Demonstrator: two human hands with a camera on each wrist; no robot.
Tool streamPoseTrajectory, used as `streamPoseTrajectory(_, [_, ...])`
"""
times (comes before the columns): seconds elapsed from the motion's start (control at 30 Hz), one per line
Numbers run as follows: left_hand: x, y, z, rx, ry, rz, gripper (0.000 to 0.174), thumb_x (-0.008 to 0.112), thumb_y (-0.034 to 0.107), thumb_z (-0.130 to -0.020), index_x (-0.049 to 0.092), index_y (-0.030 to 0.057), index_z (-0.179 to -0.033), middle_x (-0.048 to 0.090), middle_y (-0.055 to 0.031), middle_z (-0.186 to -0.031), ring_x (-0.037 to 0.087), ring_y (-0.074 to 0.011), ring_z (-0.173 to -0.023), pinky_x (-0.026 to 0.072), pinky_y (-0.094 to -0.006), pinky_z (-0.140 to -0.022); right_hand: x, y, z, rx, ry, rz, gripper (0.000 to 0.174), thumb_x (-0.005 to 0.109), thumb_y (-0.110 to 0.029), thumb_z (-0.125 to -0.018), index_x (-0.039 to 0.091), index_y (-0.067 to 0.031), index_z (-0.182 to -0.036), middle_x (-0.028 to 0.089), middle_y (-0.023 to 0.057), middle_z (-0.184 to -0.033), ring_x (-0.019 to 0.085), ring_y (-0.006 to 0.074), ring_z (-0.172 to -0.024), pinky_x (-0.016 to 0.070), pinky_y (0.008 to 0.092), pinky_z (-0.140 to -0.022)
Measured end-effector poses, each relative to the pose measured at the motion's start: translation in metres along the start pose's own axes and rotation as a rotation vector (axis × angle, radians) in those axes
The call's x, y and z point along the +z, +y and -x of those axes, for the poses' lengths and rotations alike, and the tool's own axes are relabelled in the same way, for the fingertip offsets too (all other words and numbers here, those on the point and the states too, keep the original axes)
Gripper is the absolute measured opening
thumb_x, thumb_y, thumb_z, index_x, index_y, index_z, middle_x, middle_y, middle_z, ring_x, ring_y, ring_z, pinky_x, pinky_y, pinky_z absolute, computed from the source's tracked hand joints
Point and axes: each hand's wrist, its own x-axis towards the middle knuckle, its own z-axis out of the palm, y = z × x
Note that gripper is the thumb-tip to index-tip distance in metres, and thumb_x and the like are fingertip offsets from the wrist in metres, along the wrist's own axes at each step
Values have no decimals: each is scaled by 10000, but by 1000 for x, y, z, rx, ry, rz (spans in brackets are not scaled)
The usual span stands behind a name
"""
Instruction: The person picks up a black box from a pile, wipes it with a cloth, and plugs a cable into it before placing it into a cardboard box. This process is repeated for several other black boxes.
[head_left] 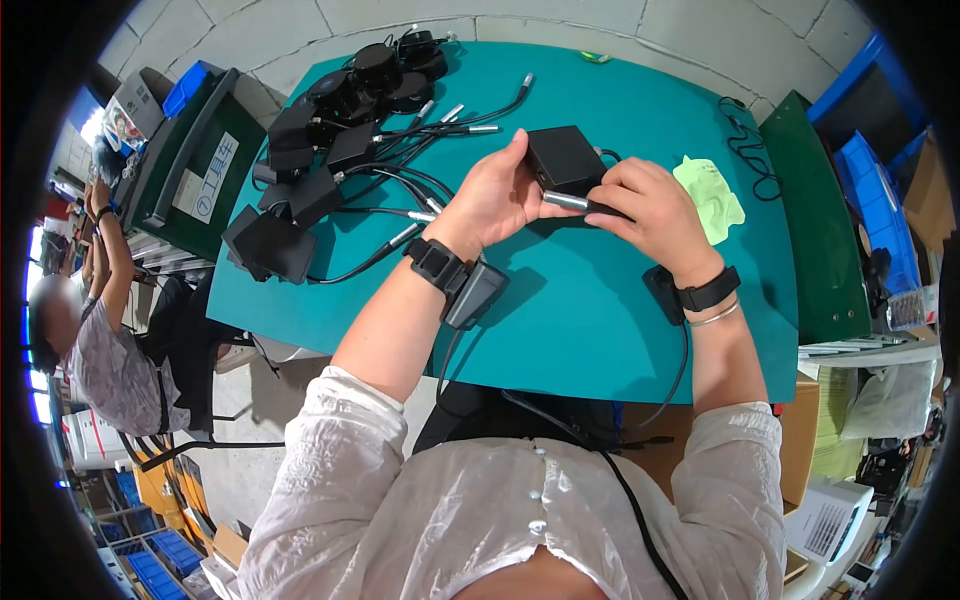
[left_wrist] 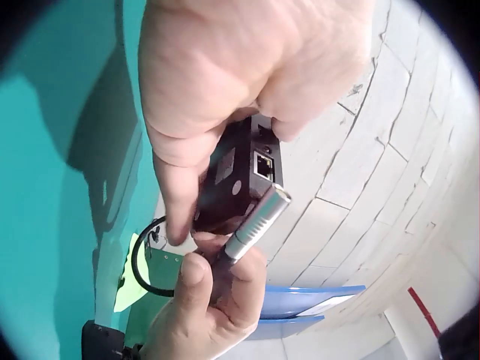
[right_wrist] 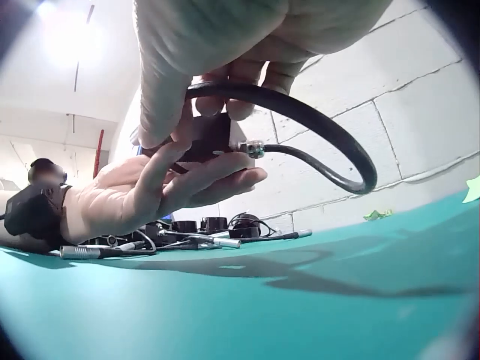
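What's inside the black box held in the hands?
In the left wrist view, one end of the black box shows a socket with shiny contacts inside. The rest of the interior is covered.

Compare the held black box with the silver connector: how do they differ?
The box is black; the connector is silver. The box is blocky; the connector is slim and cylindrical. The left hand grips the box; the right hand holds the connector. Both are off the table.

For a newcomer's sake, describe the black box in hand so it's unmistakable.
Start at the green table. Above it, the left hand grips a black box, its cable looping to the right hand. Unlike the black boxes heaped on the table, this one is held up.
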Motion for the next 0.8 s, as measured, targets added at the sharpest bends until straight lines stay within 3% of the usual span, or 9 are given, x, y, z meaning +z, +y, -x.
streamPoseTrajectory(0.07, [1,-3,0,-39,25,-58,548,264,428,-1030,383,-14,-1330,495,-209,-1301,558,-315,-1165,548,-453,-913,1,-2,0,-44,-32,58,228,772,-199,-689,623,-99,-829,558,17,-826,578,214,-812,481,348,-735])
streamPoseTrajectory(0.1, [2,-3,2,-47,15,-4,460,399,338,-1019,394,-22,-1306,512,-200,-1268,580,-302,-1129,553,-435,-911,2,-4,-1,-44,-32,58,228,772,-199,-689,623,-99,-829,558,17,-826,578,214,-812,481,348,-735])
streamPoseTrajectory(0.2, [1,-6,4,-5,83,-64,419,539,178,-961,394,-30,-1294,518,-206,-1254,593,-316,-1108,554,-432,-910,2,-6,-1,-42,-52,96,246,771,-207,-689,604,-101,-836,552,18,-842,580,211,-822,481,345,-747])
streamPoseTrajectory(0.4, [1,-3,3,-54,40,29,468,564,-5,-869,380,-32,-1298,518,-181,-1228,587,-313,-1108,549,-416,-914,-2,-10,-4,51,-56,160,411,801,-227,-656,578,-112,-982,563,60,-984,575,251,-968,477,384,-848])
streamPoseTrajectory(0.47, [-3,0,2,-49,3,18,497,542,-17,-869,352,-26,-1328,506,-189,-1245,580,-336,-1120,521,-452,-949,-1,-11,-9,73,99,193,694,830,-241,-624,520,-136,-1235,552,102,-1147,540,294,-1090,453,421,-942])
streamPoseTrajectory(0.5, [-5,-1,2,-58,-36,13,527,520,-30,-868,325,-20,-1358,495,-197,-1263,573,-359,-1132,492,-489,-984,1,-10,-7,62,105,189,694,830,-241,-624,520,-136,-1235,552,102,-1147,540,294,-1090,453,421,-942])
streamPoseTrajectory(0.57, [-8,-5,1,-24,-28,-5,548,519,-35,-861,313,-12,-1369,478,-202,-1281,550,-360,-1163,480,-494,-995,7,-4,-1,210,-12,111,951,840,-236,-613,362,-180,-1433,500,112,-1284,502,315,-1163,428,444,-995])
streamPoseTrajectory(0.67, [-6,-5,2,-18,8,-8,595,540,-44,-837,284,-11,-1372,474,-177,-1269,575,-284,-1124,516,-432,-946,5,2,1,244,-178,24,1045,834,-220,-623,257,-216,-1494,483,102,-1314,494,317,-1164,449,433,-965])
streamPoseTrajectory(0.8, [-7,-5,1,-75,-20,52,518,562,57,-897,324,-24,-1350,472,-182,-1270,569,-276,-1132,503,-442,-963,-5,-6,-4,312,-247,9,950,811,-168,-623,359,-251,-1455,519,93,-1071,524,293,-1002,489,380,-848])
